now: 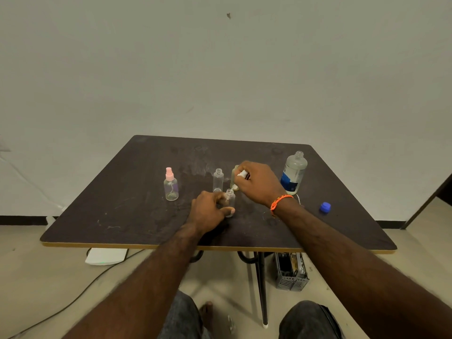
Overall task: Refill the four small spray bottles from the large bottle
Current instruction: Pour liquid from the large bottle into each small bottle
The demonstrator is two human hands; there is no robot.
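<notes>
Dark and scuffed, the table [122,216] stands before a plain pale wall, with you seated at its near edge. Your left hand [208,212] grips a small uncapped clear bottle [230,200] near the table's middle, the thumb curled across its lower front and the fingers wrapped behind it; the bottle stands upright. Your right hand [259,183], with an orange wristband [278,203] at the wrist, is closed around a white spray cap [242,174], whose tip shows between the fingers. Just behind that hand, and partly hidden by it, stands a yellowish small bottle [235,178]; whether the hand touches it cannot be told. To its left, just beside it, a second uncapped clear bottle [218,180] stands upright. Farther left and well apart from the others stands a clear spray bottle with a pink pump cap [171,184], its dip tube visible inside. To the right of your right hand, near the far right corner, the large bottle [293,172] stands open, with a blue-and-white label. Its blue cap [325,207] lies apart from it on the table, nearer the right edge. Beneath the table, a white device [106,256] with a cable and a grey perforated case [291,271] rest on the floor.
</notes>
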